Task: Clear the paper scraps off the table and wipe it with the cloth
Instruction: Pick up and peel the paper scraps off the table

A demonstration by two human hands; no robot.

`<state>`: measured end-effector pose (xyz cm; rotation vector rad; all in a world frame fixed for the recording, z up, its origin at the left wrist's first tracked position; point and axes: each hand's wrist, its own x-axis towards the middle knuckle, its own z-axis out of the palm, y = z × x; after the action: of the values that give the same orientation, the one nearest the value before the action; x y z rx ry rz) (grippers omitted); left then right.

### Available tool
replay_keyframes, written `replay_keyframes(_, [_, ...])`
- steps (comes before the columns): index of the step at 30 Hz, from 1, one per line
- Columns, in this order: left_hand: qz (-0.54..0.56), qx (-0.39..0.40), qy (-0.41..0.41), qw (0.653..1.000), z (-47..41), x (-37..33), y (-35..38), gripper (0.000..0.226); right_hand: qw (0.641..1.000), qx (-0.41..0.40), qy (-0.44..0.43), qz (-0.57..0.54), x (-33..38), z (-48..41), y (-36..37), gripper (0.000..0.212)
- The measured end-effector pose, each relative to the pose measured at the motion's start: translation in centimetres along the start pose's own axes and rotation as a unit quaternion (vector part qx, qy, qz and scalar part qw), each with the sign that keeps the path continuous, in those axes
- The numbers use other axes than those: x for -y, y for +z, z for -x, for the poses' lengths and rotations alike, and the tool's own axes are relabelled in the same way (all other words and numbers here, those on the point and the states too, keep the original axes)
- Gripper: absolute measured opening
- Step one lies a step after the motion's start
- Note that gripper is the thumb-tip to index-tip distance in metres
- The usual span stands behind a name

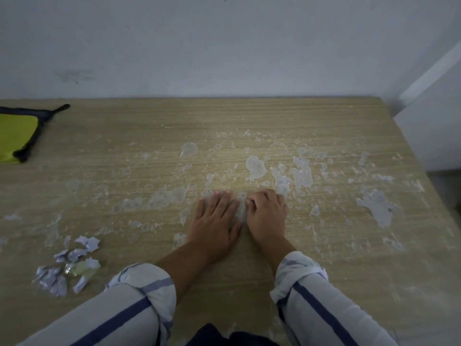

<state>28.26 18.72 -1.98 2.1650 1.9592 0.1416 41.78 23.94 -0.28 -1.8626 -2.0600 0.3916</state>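
- Sleeves [139,290]: rolled, at near edge.
- Left hand [215,218]: flat on table [104,156], fingers straight, holding nothing.
- Right hand [267,213]: fingers curled at stuck patch [240,211] between hands; grip unclear.
- Scraps [69,268]: heaped on table, near left.
- Cloth [17,136]: far left, well apart from hands.

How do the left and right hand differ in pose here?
The left hand lies flat on the table with its fingers straight, while the right hand has its fingers curled. The left hand's fingertips point away from the person. The right hand's fingertips turn inward toward the stuck paper patch between them. Both rest on the table, side by side.
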Motion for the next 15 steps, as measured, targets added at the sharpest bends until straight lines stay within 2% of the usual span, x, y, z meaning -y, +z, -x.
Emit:
replay_keyframes(8, [-0.001,0.003,-0.001,1.000,-0.04,0.03,-0.03,0.063,1.000,-0.014,0.003,-0.022,0.34,-0.39,0.26,0.007])
replay_keyframes(15, [-0.002,0.008,0.002,1.000,-0.01,0.05,-0.09,0.065,0.997,-0.032,0.022,-0.066,0.45,-0.60,-0.14,0.011])
